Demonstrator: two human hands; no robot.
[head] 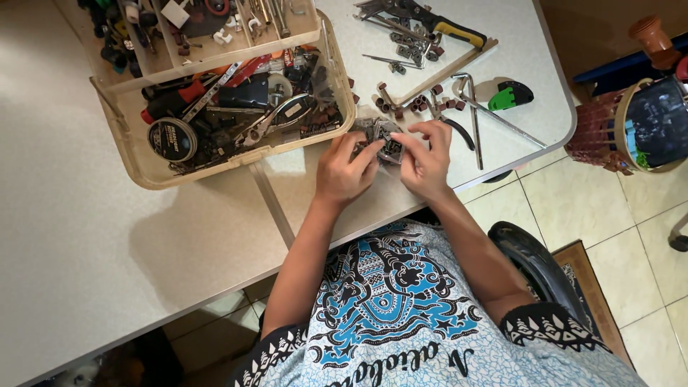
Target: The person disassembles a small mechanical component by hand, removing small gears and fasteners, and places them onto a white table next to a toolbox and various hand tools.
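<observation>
A small grey metal part (384, 138) sits on the white table (86, 236) between both my hands, close to the front edge. My left hand (345, 169) grips its left side with the fingers curled around it. On its right side, my right hand (428, 158) pinches it with thumb and fingertips. Much of the part is hidden by my fingers. Just left of my hands stands a clear plastic toolbox (215, 100) full of tools.
Pliers with yellow-black handles (423, 21), small brown pieces (430, 100), metal rods (476, 118) and a green-black object (510, 95) lie behind my hands. A woven basket (631, 125) stands on the tiled floor at right. A dark chair edge (534, 261) is beside me.
</observation>
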